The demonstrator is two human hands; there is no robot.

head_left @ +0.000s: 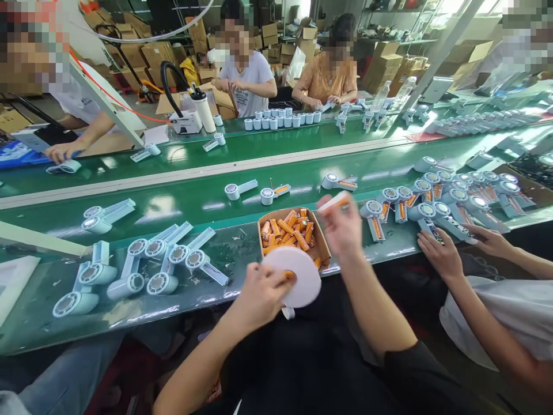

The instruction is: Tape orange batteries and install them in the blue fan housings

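Note:
My left hand (264, 293) is closed at the middle of a flat white roll of tape (305, 291), held near the table's front edge. A bit of orange shows at its fingertips; I cannot tell whether that is a battery. My right hand (345, 230), raised and slightly blurred, pinches a pale strip with an orange piece (336, 203) that looks like a wrapped battery. Between and just beyond my hands stands an open cardboard box (325, 249), filled with orange-wrapped batteries (285, 229). The roll overlaps the box's near edge in view.
Several white fan-like housings with handles (162, 282) lie to my left, and more (425, 212) to my right. A co-worker's hands (443, 253) handle housings at the right. A green conveyor belt (185, 178) runs beyond, with other people working across it.

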